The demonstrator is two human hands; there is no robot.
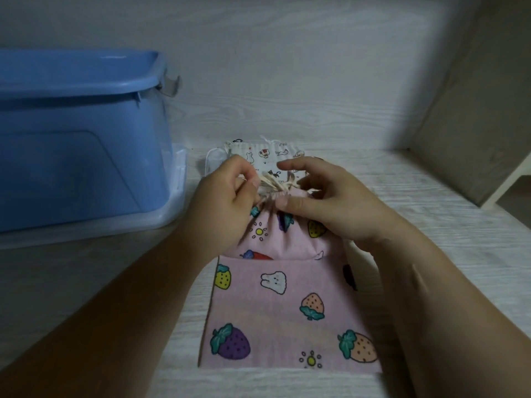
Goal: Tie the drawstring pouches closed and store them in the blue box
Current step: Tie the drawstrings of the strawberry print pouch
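A small pink pouch point(275, 242) with a fruit print lies gathered at its neck, on top of a larger flat pink strawberry pouch point(284, 314). My left hand point(227, 202) pinches the cream drawstring point(271, 183) at the neck's left side. My right hand point(324, 202) holds the gathered neck with thumb and curled fingers. Behind them lies a white cat-print pouch point(264, 155), partly hidden by my hands. The blue box point(80, 145) stands open-topped at the left.
The blue box sits on a clear plastic lid point(175, 202). A pale wood-grain surface point(115, 282) carries everything. A wall panel and a white shelf edge point(500, 193) stand at the right.
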